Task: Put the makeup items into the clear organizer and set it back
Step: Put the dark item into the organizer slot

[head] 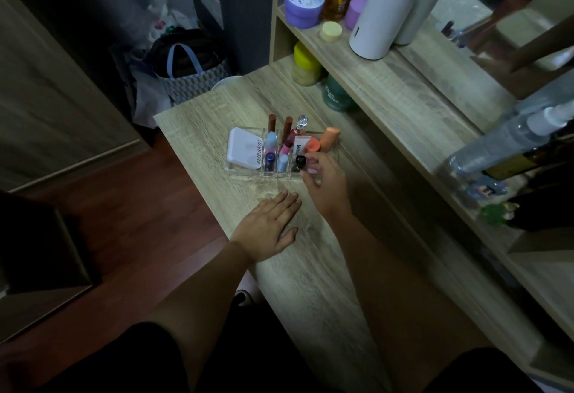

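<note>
A clear organizer (245,172) stands on the wooden dressing table (310,268). It holds a white compact (243,149) in its left section and several upright lipsticks and tubes, among them an orange-capped tube (330,139). My right hand (326,186) is at the organizer's right front corner, fingertips pinching a small black-capped item (300,163) that stands in a front slot. My left hand (270,226) lies flat on the table, palm down, in front of the organizer, holding nothing.
A shelf (388,88) runs along the right with purple jars (302,4), a white cylinder (385,9) and bottles. Yellow and green jars (306,65) stand under it. Spray bottles (512,141) lie at the right. Bags (183,72) sit on the floor beyond the table's far end.
</note>
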A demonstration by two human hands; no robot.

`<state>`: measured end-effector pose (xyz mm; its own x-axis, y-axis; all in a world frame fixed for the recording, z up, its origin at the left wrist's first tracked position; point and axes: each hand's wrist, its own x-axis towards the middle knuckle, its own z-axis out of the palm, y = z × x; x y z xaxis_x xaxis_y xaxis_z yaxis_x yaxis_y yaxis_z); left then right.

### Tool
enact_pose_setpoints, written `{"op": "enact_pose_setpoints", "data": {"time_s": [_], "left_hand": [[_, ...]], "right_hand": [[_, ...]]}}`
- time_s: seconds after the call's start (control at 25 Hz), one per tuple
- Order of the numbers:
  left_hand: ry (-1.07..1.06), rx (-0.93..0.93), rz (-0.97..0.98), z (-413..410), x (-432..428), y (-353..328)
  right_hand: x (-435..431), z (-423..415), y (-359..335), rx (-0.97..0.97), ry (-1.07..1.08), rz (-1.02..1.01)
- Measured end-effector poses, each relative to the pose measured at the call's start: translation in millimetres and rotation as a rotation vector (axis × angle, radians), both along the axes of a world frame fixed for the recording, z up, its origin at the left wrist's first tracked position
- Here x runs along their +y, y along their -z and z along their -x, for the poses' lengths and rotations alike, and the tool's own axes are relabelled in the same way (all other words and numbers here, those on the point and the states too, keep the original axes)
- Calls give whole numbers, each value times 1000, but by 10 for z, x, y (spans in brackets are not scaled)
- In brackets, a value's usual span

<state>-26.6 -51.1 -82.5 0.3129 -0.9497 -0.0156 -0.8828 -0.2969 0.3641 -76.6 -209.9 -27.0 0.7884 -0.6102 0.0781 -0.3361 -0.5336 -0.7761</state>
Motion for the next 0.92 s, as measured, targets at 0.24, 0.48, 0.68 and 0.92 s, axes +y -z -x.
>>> {"op": "enact_pose_setpoints", "data": {"time_s": [0.24,0.48,0.68,0.92], "left_hand": [[5,-10,22,3,0,-25],[11,-1,19,5,-1,-28],[5,13,8,-2,9,-22],[6,6,7,1,3,-16]], "right_hand": [[-5,14,-60,-52,22,98],[-68,-127,-271,17,47,433],[-75,-226,-444,193,-91,567],[-41,-268,-446,268,-120,600]]}}
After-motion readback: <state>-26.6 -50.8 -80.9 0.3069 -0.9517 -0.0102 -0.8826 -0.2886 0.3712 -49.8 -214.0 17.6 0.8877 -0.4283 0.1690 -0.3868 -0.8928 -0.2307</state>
